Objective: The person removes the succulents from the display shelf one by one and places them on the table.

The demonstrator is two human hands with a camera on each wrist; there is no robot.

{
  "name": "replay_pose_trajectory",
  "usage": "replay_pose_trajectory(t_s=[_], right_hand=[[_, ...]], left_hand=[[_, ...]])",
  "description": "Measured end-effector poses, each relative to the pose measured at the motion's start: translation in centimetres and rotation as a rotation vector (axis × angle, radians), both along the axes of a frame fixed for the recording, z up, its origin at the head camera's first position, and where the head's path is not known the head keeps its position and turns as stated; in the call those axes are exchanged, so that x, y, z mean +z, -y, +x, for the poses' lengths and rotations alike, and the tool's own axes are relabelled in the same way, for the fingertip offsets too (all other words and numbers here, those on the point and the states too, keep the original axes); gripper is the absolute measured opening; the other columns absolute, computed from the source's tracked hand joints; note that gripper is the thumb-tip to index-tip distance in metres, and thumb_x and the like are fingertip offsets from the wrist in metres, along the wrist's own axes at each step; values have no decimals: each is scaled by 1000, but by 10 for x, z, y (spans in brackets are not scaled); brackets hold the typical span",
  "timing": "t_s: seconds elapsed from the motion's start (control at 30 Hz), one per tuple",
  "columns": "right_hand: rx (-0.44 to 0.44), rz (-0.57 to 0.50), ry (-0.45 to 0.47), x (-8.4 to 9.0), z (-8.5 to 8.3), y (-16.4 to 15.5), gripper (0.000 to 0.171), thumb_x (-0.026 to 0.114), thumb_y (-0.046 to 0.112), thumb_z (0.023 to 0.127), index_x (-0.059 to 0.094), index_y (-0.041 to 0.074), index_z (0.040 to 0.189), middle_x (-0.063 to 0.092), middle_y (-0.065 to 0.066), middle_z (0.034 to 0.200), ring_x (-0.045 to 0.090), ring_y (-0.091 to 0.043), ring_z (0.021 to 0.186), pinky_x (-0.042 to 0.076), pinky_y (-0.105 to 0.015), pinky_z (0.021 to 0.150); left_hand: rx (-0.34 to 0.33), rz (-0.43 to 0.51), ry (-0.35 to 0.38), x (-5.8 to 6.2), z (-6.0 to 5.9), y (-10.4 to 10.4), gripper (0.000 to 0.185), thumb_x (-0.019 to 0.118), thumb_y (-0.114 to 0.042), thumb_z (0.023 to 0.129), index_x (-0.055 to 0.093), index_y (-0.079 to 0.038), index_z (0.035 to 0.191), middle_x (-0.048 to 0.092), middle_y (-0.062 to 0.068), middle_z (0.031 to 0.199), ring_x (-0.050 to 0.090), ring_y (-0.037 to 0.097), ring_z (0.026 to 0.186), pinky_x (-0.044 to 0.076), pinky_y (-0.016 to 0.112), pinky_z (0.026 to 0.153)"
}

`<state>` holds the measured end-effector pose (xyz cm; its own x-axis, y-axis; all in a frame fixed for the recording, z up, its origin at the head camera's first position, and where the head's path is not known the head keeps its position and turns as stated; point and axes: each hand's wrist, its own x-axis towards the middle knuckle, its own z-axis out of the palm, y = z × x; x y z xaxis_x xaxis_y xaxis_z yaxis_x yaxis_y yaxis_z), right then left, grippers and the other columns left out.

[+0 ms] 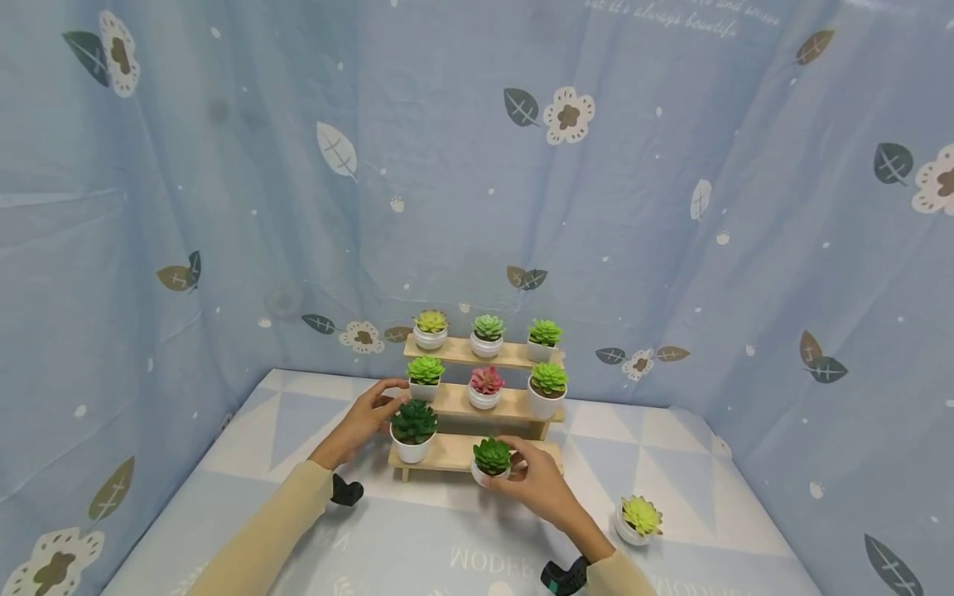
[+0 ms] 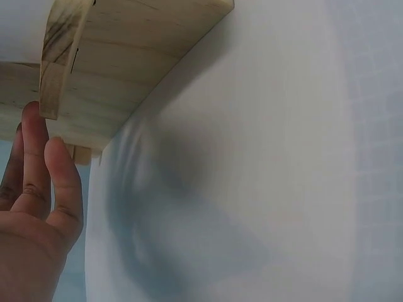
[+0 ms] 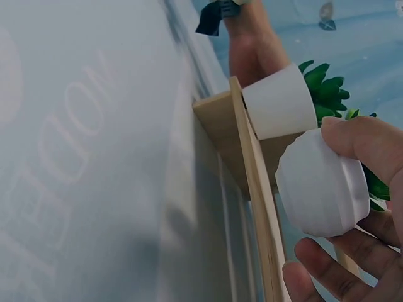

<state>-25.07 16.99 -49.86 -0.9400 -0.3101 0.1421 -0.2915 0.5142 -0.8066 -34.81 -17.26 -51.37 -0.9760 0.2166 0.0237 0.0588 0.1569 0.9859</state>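
My right hand holds a small dark green potted succulent at the front edge of the bottom step of a three-step wooden stand. In the right wrist view, thumb and fingers grip its ribbed white pot, which is tilted in that view. My left hand is at the stand's left end, beside a larger dark green succulent in a white pot. Its fingers are extended up against the wooden underside of the stand in the left wrist view.
Several potted succulents stand on the upper steps, among them a pink one. A yellow-green succulent in a white pot is on the patterned tablecloth at the right. A blue floral curtain hangs behind and at both sides.
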Motion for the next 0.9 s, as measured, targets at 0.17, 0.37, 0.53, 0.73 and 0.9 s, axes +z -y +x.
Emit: replay_pose_trajectory(t_s=[0.17, 0.37, 0.53, 0.73, 0.9], right_hand=[[-8, 3, -2, 2, 5, -6, 70, 86, 49, 83, 59, 23, 142, 67, 1, 114, 65, -17, 94, 56, -31, 75], [-36, 5, 8, -2, 13, -16, 69, 86, 48, 83, 60, 24, 142, 66, 1, 114, 64, -16, 91, 54, -31, 73], [-64, 26, 12, -7, 20, -25, 66, 86, 46, 83, 61, 23, 140, 67, 2, 107, 62, -16, 88, 52, -30, 73], [-95, 35, 26, -10, 26, -34, 65, 87, 42, 83, 61, 20, 139, 66, 0, 105, 61, -18, 89, 53, -29, 72], [-152, 34, 76, -12, 31, -41, 67, 88, 40, 83, 61, 19, 141, 66, -2, 105, 61, -18, 86, 53, -29, 70]], left_hand=[[6, -10, 10, 2, -2, 1, 42, 60, -40, 105, 53, -29, 145, 57, 14, 139, 59, 29, 116, 54, 45, 80], [5, -25, 5, 3, -4, 0, 43, 62, -44, 103, 55, -30, 143, 59, 13, 136, 58, 29, 115, 52, 50, 81], [9, -39, 21, 1, -3, -1, 42, 62, -45, 103, 56, -32, 142, 60, 11, 135, 57, 29, 117, 53, 45, 81], [28, -20, 23, 0, -2, -1, 41, 63, -42, 103, 55, -31, 142, 60, 12, 136, 59, 29, 113, 52, 48, 79], [15, -18, 16, -1, -2, 0, 42, 63, -43, 103, 56, -31, 142, 60, 13, 136, 59, 29, 112, 53, 49, 80]])
